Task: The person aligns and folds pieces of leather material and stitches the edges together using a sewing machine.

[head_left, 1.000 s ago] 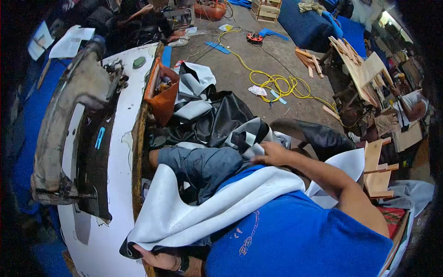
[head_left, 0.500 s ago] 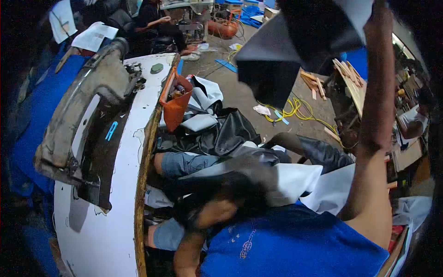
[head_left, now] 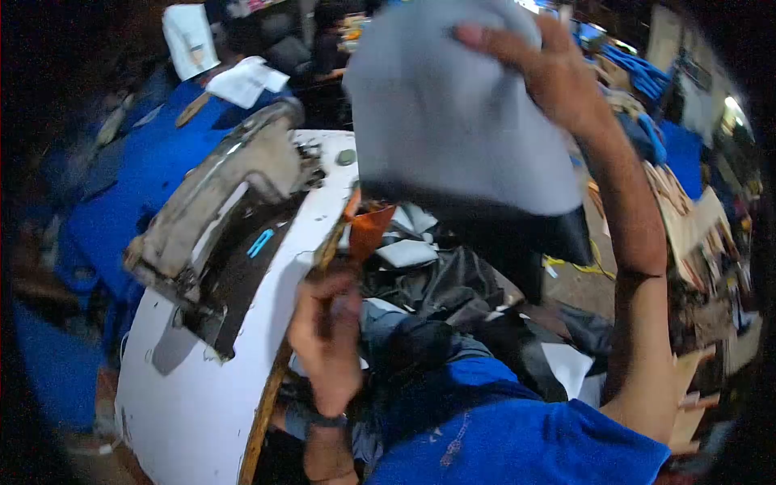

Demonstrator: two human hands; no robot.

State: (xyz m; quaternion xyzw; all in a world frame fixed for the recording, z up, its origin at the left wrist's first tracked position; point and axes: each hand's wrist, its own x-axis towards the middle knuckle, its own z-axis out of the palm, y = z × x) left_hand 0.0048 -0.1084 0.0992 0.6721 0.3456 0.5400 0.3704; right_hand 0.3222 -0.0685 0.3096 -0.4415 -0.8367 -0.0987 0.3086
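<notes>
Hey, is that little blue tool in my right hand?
No, the blue tool lies on the dark surface by the sewing machine, while the right hand grips the grey sheet.

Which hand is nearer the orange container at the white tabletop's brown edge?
Left. The left hand is just below the orange container in the view; the right hand is farther off, up and to the right, holding a grey flexible sheet.

The sheet (head_left: 453, 129) is grey, apparently black beneath, the shirt (head_left: 525, 440) blue
</notes>
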